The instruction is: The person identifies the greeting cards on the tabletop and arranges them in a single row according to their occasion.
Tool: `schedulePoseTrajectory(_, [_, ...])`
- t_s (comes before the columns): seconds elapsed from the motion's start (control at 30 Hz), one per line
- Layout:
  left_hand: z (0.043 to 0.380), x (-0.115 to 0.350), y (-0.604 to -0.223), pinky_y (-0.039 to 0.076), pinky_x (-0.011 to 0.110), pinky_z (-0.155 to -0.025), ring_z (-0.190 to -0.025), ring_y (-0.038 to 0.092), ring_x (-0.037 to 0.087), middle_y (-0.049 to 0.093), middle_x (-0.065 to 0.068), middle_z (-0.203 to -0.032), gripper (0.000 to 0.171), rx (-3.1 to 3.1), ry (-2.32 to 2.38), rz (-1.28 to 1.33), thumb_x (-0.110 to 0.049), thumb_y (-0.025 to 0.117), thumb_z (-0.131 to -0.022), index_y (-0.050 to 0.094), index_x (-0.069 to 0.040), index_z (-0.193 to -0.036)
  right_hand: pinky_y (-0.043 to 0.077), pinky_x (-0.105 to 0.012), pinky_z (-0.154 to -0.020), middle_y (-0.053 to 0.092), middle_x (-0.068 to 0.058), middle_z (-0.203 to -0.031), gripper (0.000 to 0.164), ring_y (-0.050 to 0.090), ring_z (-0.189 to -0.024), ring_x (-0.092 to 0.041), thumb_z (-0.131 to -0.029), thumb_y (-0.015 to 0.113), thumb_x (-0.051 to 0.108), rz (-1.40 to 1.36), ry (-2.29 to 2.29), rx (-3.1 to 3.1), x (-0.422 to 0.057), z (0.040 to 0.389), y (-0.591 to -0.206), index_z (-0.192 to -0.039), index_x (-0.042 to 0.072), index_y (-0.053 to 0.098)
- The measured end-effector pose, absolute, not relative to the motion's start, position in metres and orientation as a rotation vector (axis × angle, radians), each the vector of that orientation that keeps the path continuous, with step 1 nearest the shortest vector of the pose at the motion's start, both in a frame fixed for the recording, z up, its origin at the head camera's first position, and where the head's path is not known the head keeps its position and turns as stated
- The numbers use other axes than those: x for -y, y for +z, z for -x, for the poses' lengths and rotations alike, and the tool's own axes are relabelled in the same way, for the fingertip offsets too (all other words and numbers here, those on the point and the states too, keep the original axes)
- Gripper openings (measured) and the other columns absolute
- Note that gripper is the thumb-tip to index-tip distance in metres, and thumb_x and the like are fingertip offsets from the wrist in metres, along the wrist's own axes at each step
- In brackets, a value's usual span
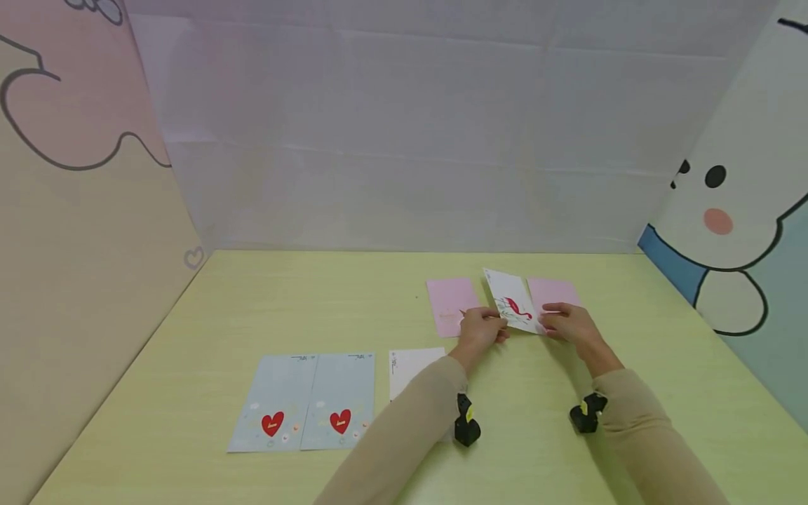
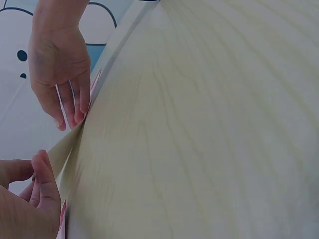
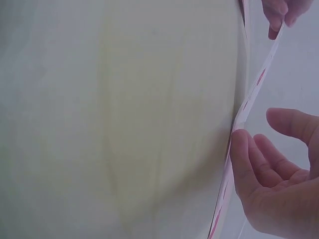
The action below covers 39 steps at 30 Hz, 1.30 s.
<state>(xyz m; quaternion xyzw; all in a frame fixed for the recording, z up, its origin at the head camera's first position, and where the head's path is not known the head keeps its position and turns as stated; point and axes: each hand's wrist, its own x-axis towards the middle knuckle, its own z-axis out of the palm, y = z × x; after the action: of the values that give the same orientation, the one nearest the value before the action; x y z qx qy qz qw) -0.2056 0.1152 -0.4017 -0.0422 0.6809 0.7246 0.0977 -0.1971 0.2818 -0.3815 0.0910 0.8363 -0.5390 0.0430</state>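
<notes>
A white card with a red flamingo (image 1: 508, 291) is raised at a tilt off the table at the back right. My left hand (image 1: 481, 331) pinches its lower left corner between thumb and fingers. At the card's lower right corner is my right hand (image 1: 571, 327), thumb spread from loosely bent fingers (image 3: 246, 154); the fingertips are right at the card edge. A pink card (image 1: 452, 301) lies to the left of the flamingo card, partly behind my left hand. Another pink card (image 1: 555, 289) lies to the right, partly covered by my right hand.
Two light blue cards with red hearts (image 1: 280, 386) lie side by side at the front left of the wooden table (image 1: 315, 294). Next to them, a white card (image 1: 410, 366) is partly hidden under my left sleeve (image 1: 404, 428). Panels stand around the table's back and sides.
</notes>
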Motion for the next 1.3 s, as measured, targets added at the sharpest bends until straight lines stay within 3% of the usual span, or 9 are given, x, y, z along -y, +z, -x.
schedulePoseTrajectory(0.43, [0.207,-0.102,-0.399,0.050,0.023,-0.048,-0.047,0.055,0.011,0.063,0.014,-0.066,0.014,-1.963,2.175,0.118,0.007,0.059,-0.077,0.059,0.006,-0.091,0.048,-0.019,-0.065,0.047,-0.025,-0.115,0.048,0.052,-0.071,-0.003,-0.086,0.053,0.010,-0.309,-1.677,-2.528,-0.278,0.197,-0.378,-0.126,-0.012,0.038])
schedulePoseTrajectory(0.63, [0.204,-0.098,-0.392,0.050,0.024,-0.049,-0.052,0.060,0.017,0.061,0.013,-0.066,0.039,-1.951,2.121,0.072,0.008,0.061,-0.076,0.053,0.005,-0.113,0.048,-0.018,-0.063,0.050,-0.016,-0.112,0.051,0.051,-0.074,-0.005,-0.083,0.056,0.016,-0.355,-1.742,-2.518,-0.279,0.201,-0.384,-0.127,-0.006,0.041])
schedulePoseTrajectory(0.83, [0.201,-0.091,-0.390,0.051,0.025,-0.050,-0.050,0.058,0.014,0.059,0.009,-0.067,0.065,-1.955,2.058,0.005,0.010,0.063,-0.074,0.038,-0.004,-0.132,0.045,-0.019,-0.063,0.052,-0.010,-0.109,0.054,0.048,-0.080,-0.009,-0.081,0.061,0.023,-0.322,-1.732,-2.534,-0.283,0.204,-0.388,-0.126,-0.002,0.044])
schedulePoseTrajectory(1.07, [0.195,-0.079,-0.387,0.052,0.032,-0.056,-0.049,0.056,0.014,0.059,0.011,-0.066,0.075,-1.937,2.005,-0.077,0.010,0.062,-0.075,0.027,-0.011,-0.138,0.045,-0.021,-0.062,0.059,0.001,-0.088,0.054,0.049,-0.076,-0.007,-0.077,0.064,0.018,-0.234,-1.772,-2.505,-0.279,0.198,-0.387,-0.124,-0.003,0.047])
schedulePoseTrajectory(1.3, [0.191,-0.070,-0.385,0.052,0.032,-0.055,-0.054,0.058,0.016,0.060,0.012,-0.067,0.081,-1.950,1.967,-0.196,0.011,0.061,-0.075,0.018,-0.011,-0.141,0.046,-0.021,-0.066,0.055,-0.006,-0.094,0.050,0.049,-0.079,-0.010,-0.080,0.061,0.012,-0.253,-1.731,-2.510,-0.267,0.187,-0.375,-0.125,-0.002,0.045])
